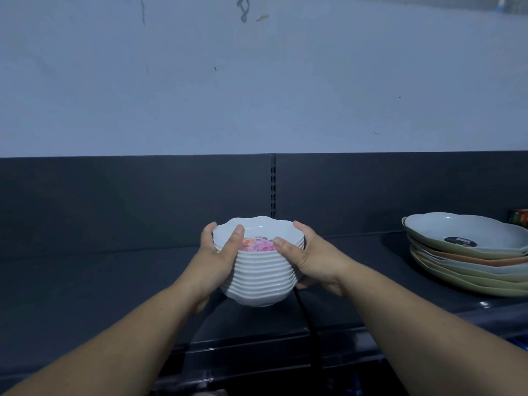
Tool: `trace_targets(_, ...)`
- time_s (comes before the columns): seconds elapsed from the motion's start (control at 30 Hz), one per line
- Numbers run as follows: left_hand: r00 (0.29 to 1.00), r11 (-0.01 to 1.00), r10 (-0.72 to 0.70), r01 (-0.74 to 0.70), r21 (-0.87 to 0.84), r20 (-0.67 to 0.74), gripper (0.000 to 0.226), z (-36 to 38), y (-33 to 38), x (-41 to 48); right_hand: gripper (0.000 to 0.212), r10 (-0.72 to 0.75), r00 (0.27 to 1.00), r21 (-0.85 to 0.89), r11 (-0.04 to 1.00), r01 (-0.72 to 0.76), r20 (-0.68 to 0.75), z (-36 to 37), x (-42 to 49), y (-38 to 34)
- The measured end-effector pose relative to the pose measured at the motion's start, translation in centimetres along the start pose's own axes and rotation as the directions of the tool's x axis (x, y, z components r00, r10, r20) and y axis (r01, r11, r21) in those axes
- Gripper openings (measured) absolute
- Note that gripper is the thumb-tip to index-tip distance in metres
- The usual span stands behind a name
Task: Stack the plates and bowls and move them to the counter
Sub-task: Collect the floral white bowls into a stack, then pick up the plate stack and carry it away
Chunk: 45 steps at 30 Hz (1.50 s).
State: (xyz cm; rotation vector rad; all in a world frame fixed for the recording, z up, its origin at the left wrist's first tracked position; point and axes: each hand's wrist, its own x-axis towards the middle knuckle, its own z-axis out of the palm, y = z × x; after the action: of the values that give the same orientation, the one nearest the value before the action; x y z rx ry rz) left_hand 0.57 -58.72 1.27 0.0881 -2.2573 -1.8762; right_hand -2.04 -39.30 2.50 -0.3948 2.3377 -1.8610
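A stack of several white scalloped bowls point(258, 278), the top one with a pink flower print inside, is held between both hands just above the dark shelf point(100, 284). My left hand point(218, 252) grips the stack's left side with the thumb over the rim. On the right side, my right hand point(307, 257) clasps the stack, thumb on the rim and fingers under the lower bowls. A stack of wide shallow plates point(468, 258) in green, orange and pale tones sits on the shelf at the right.
The dark shelf has a dark back panel with a slotted upright point(273, 187) behind the bowls, and a pale wall above. A small red and green box point(518, 221) stands behind the plates. The shelf's front edge point(257, 347) runs below my forearms.
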Motion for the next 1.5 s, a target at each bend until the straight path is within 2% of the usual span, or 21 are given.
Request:
trace_targets(0.17, 0.998, 1.0, 0.02, -0.02, 0.01, -0.053, 0.079, -0.9, -0.3, 0.4, 0.075, -0.004, 1.0, 0.05, 0.999, 0.004, 0.0, 1.0, 0.7, 0.3)
trace_targets(0.27, 0.997, 0.999, 0.026, -0.023, 0.04, -0.067, 0.082, -2.0, -0.7, 0.9, 0.057, 0.0, 1.0, 0.046, 0.999, 0.001, -0.016, 2.0, 1.4, 0.4)
trace_targets(0.33, 0.997, 0.998, 0.033, -0.029, 0.063, -0.067, 0.084, -2.9, -0.9, 1.3, 0.053, 0.008, 1.0, 0.066, 0.998, -0.006, -0.029, 2.6, 1.9, 0.4)
trace_targets(0.5, 0.999, 0.997, 0.021, -0.018, 0.069, -0.038, 0.089, -4.2, -1.1, 2.2, 0.058, 0.05, 0.998, 0.091, 0.995, -0.045, -0.048, 4.0, 3.1, 0.2)
trace_targets(0.67, 0.997, 0.992, 0.029, -0.021, 0.123, -0.066, 0.09, -3.8, -1.4, 2.8, 0.062, 0.064, 0.994, 0.121, 0.991, -0.053, -0.091, 4.4, 3.6, 0.1)
trace_targets(0.83, 0.996, 0.99, 0.057, -0.047, 0.132, -0.075, 0.093, -2.7, -1.4, 3.6, 0.085, 0.036, 0.982, 0.112, 0.994, -0.016, -0.185, 4.8, 3.9, 0.5)
trace_targets(1.03, 0.997, 0.985, 0.052, -0.043, 0.166, -0.055, 0.093, -1.9, -1.0, 3.9, 0.095, -0.007, 0.962, 0.016, 1.0, 0.012, -0.272, 3.7, 3.6, 0.8)
trace_targets(1.1, 0.988, 0.967, 0.113, -0.085, 0.239, -0.106, 0.093, -1.8, -0.4, 3.9, 0.094, -0.022, 0.953, -0.054, 0.999, 0.006, -0.303, 3.1, 3.4, 0.9)
trace_targets(1.17, 0.953, 0.914, 0.268, -0.204, 0.352, -0.141, 0.088, -1.1, 0.6, 3.5, 0.089, -0.041, 0.939, -0.098, 0.995, 0.008, -0.341, 2.3, 3.0, 0.9)
trace_targets(1.27, 0.885, 0.823, 0.456, -0.381, 0.421, -0.09, 0.079, 1.3, 2.6, 2.4, 0.082, -0.08, 0.919, -0.145, 0.989, 0.025, -0.385, 0.4, 2.1, 0.7)
trace_targets(1.43, 0.803, 0.729, 0.595, -0.557, 0.398, 0.034, 0.065, 7.5, 4.8, 1.2, 0.073, -0.188, 0.873, -0.28, 0.958, 0.062, -0.449, -5.0, 0.9, 0.0)
trace_targets(1.5, 0.805, 0.732, 0.591, -0.564, 0.383, 0.055, 0.061, 10.5, 5.3, 1.0, 0.069, -0.227, 0.854, -0.324, 0.943, 0.073, -0.468, -7.8, 0.4, -0.2)
